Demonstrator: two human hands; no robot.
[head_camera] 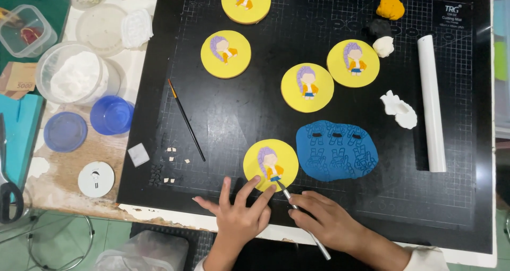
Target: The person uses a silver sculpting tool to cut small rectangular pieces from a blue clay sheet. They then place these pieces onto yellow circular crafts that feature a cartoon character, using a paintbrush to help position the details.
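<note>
My left hand (239, 212) rests on the black cutting mat (239, 117) with its fingers spread, fingertips touching the lower edge of a yellow round disc (260, 157) that bears a small purple-haired figure. My right hand (324, 218) grips a thin metal tool (303, 218), whose tip touches the figure's lower part on that disc. To the right of the disc lies a flattened blue clay sheet (337, 151) with cut-out shapes.
Several more yellow discs with figures (307, 87) lie across the mat. A paintbrush (186, 119), a white roller (431, 103), white clay scraps (399, 110) and orange, black and white clay lumps (390, 8) are on it. Tubs (74, 77) and blue lids (111, 114) stand at left.
</note>
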